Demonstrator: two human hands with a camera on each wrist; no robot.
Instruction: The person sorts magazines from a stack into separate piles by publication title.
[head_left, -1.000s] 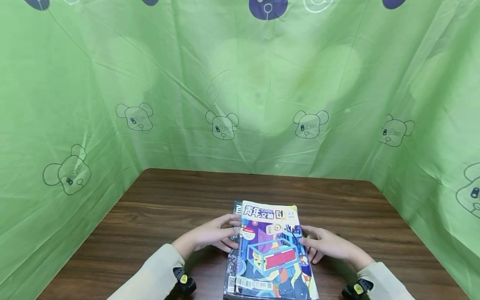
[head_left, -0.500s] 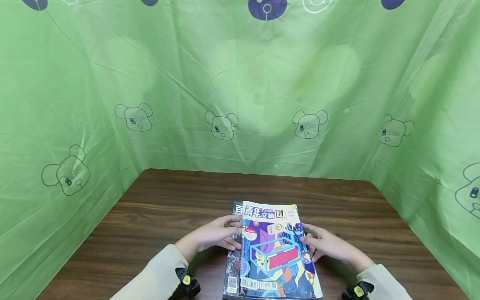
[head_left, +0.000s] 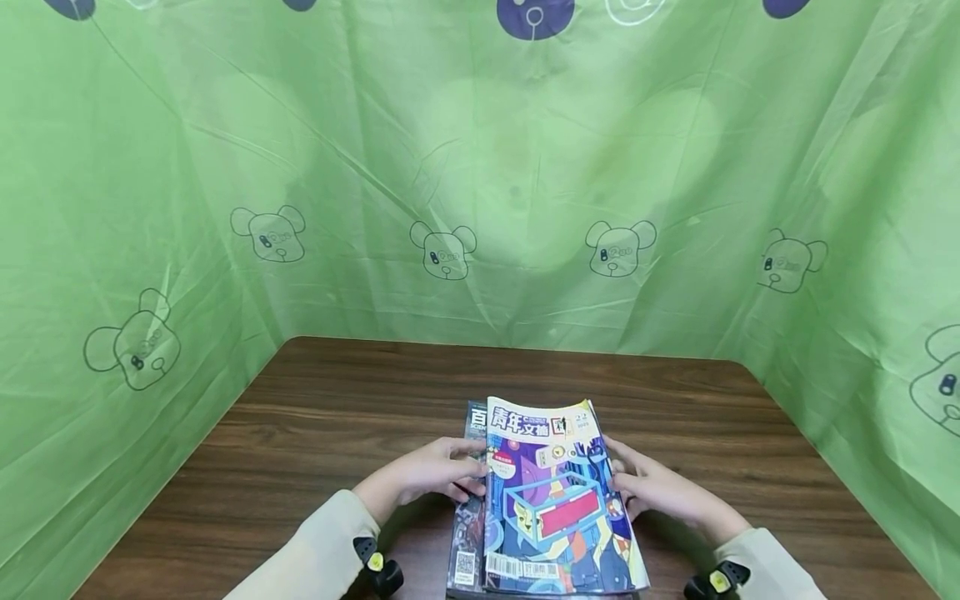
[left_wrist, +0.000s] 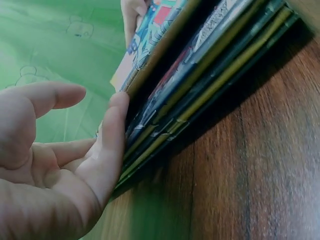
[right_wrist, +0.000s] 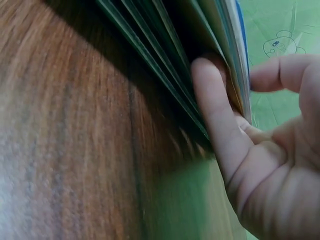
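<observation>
Dark wood-grained table (head_left: 360, 392), enclosed at the far side and to left and right by a creased green sheet (head_left: 525, 150) printed with outlined animal heads (head_left: 622, 252); a stack of dark-covered magazines (head_left: 467, 533) lies on the near part of the table, close to the middle. The upper magazine (head_left: 555, 508), blue and purple with a white band at its far end, is above this stack and set slightly to the right, so that a dark strip of cover shows along the left; both wrist views show a gap beneath it. Upper magazine between the two hands; left hand (head_left: 427, 475) at its left edge, spread fairly wide, a fingertip touching the spine in the left wrist view, the thumb free of the cover there; right hand (head_left: 663, 490) at its right edge, narrowed to a pinch, fingers beneath and thumb against the outer side; pale sleeves (head_left: 307, 550) enter from the near side.
</observation>
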